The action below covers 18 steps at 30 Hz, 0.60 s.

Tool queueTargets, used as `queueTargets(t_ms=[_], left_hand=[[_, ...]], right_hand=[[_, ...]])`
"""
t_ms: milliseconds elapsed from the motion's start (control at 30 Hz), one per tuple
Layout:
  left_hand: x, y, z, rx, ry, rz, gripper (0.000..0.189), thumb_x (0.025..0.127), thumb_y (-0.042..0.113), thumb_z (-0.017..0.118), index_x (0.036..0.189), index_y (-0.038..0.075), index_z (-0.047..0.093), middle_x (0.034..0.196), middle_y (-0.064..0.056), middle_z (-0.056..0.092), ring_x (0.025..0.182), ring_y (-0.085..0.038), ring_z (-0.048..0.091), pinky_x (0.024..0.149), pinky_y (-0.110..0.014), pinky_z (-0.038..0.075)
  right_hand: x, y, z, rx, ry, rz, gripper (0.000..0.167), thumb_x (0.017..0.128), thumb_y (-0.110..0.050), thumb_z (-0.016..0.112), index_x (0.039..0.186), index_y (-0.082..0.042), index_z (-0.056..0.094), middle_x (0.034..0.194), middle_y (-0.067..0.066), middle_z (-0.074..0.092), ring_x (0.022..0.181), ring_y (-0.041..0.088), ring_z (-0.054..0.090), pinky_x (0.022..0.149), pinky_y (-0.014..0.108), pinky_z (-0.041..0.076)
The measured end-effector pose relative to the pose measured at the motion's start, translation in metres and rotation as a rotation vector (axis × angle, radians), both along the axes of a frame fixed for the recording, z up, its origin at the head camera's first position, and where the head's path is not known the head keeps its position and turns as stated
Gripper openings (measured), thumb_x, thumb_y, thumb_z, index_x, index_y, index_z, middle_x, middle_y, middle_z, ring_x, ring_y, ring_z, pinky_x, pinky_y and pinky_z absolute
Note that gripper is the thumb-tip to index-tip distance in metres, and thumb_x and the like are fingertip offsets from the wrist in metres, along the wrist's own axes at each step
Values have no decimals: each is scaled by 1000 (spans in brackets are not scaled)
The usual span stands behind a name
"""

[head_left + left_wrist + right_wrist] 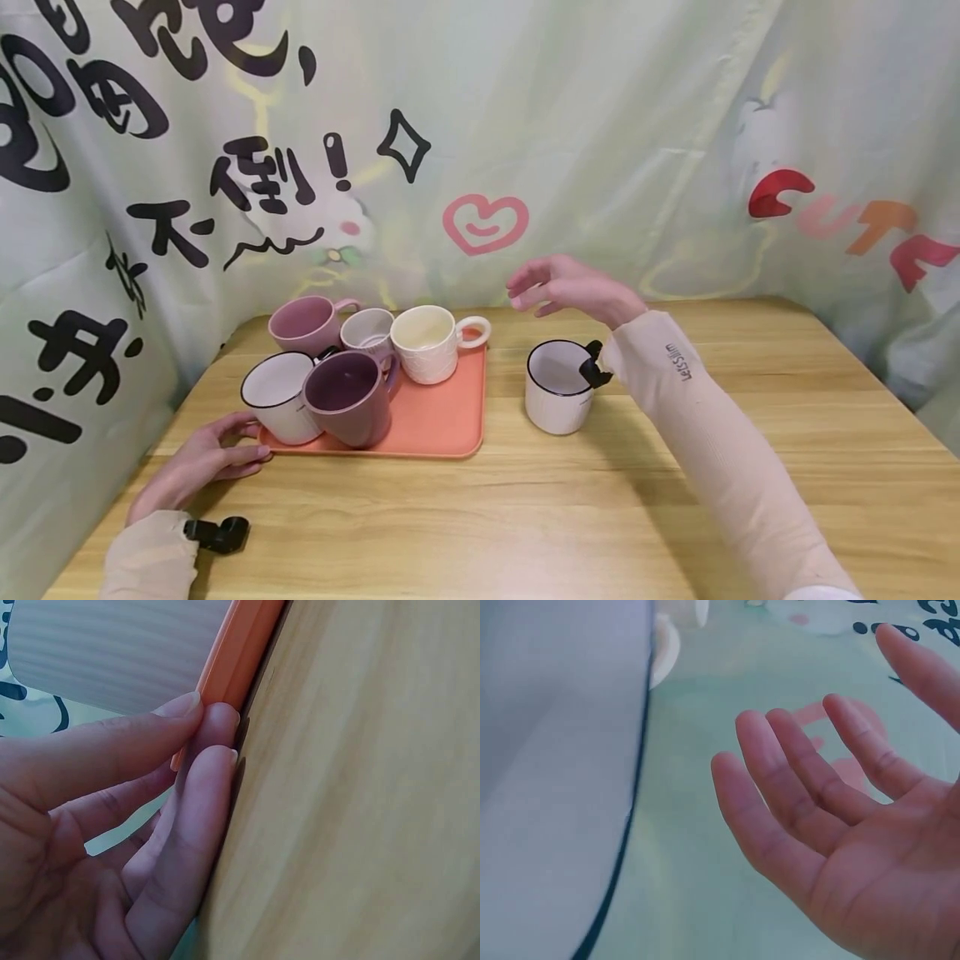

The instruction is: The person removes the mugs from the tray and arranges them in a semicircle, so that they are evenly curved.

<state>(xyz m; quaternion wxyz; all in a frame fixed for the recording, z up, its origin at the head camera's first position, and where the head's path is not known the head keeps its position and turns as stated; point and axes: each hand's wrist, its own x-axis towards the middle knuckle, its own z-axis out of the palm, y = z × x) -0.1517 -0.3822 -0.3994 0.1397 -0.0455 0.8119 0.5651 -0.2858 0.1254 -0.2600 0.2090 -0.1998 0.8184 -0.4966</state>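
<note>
My left hand (204, 457) pinches the near left corner of an orange tray (438, 425); in the left wrist view the thumb lies on the rim, with fingertips against the tray's outer side. Several mugs crowd the tray: a white mug with a dark rim (281, 412), a dark purple mug (348, 419), a cream mug (427, 360), a pink mug (303, 327) and a small pale mug (367, 332). My right hand (576, 289) is in the air, fingers loosely bent and holding nothing. Below it, another white dark-rimmed mug (557, 404) stands upright on the table, right of the tray.
The wooden table (465, 533) runs back to a pale printed curtain (600, 125), which also hangs along its left and right sides. Black wrist mounts show at the left sleeve (150, 554) and the right sleeve (712, 442); the right one overlaps the lone mug's edge in the head view.
</note>
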Motion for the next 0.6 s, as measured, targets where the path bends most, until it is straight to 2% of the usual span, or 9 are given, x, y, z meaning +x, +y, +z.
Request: queueTargets(t_ms=[133, 367, 600], left_hand=[[0, -1, 0, -2, 2, -10, 71, 95, 0, 69, 146, -18, 24, 135, -33, 41, 90, -14, 70, 81, -32, 62], [0, 0, 0, 8, -2, -2, 72, 94, -1, 70, 147, -18, 24, 133, -30, 44, 91, -14, 70, 82, -33, 62], [1, 0, 1, 7, 3, 2, 70, 95, -2, 68, 146, -18, 23, 137, -34, 39, 90, -14, 70, 82, -33, 62]], right_hand=[[0, -10, 3, -12, 9, 9, 44, 94, -11, 68, 133, 4, 54, 133, 18, 57, 122, 32, 56, 101, 45, 52], [5, -30, 6, -21, 5, 28, 42, 93, -12, 70, 132, 1, 57, 129, 14, 61, 119, 28, 58, 98, 43, 54], [8, -52, 8, -74, -1, 63, 41, 93, -12, 70, 130, 1, 58, 130, 17, 60, 116, 27, 59, 103, 49, 51]])
